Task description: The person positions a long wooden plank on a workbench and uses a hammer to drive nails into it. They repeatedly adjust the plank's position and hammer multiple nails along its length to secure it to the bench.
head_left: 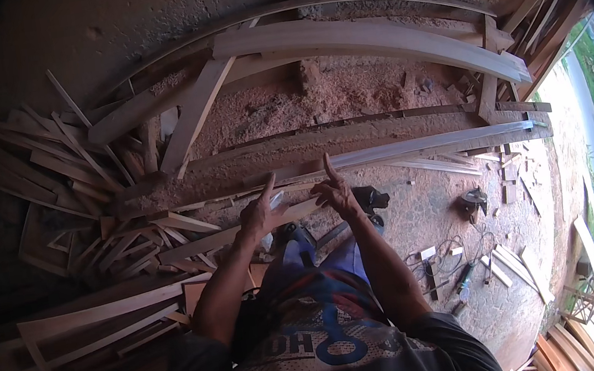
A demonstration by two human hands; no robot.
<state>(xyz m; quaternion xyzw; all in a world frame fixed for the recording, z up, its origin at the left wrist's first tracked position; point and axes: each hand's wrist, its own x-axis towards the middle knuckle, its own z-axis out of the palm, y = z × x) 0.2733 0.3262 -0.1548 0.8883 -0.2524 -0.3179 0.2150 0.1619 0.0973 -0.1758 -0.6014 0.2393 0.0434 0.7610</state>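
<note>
My left hand (pixel 259 211) is raised above a pale board (pixel 206 243), its index finger pointing away from me and its thumb apart; no held thing shows. My right hand (pixel 335 190) has its index finger stretched out and the other fingers bent, near the board's right end. Both index fingertips reach the near edge of a long wooden bench (pixel 325 145) strewn with shavings; whether they touch it, I cannot tell. Along that edge lies a long pale wood strip (pixel 426 142). A small shiny piece (pixel 276 199) shows beside the left hand; its kind is unclear.
Thick timbers (pixel 355 31) rest on slanted supports behind the bench. Offcuts (pixel 119 248) are piled at left. On the floor at right are a dark power tool (pixel 473 201), cables (pixel 453 260), an angle grinder (pixel 464 279) and wood pieces (pixel 513 264). Planks (pixel 582 339) lie at lower right.
</note>
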